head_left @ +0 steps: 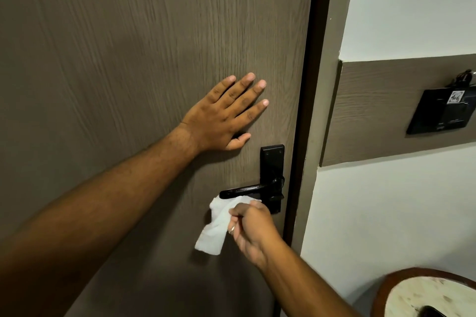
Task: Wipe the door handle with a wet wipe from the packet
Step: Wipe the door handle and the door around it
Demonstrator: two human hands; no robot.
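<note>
Left hand (221, 116) flat on the door (128, 59), fingers spread wide, above and left of the handle plate (271, 162). Right hand (248, 229) pinched around a white wet wipe (215, 226), just below the black lever handle (244, 191). Wipe's top edge touching the lever's underside near its free end, rest hanging down-left. Wipe packet out of view. Round table (401, 288) edge bottom right, black wall panel (443, 113) right of the door frame.

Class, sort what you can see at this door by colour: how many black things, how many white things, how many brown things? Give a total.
Black: 2, the black metal lever door handle and the black wall switch panel.
White: 1, the white wet wipe in the right hand.
Brown: 1, the brown wood-grain door under the flat left hand.
Total: 4.
</note>
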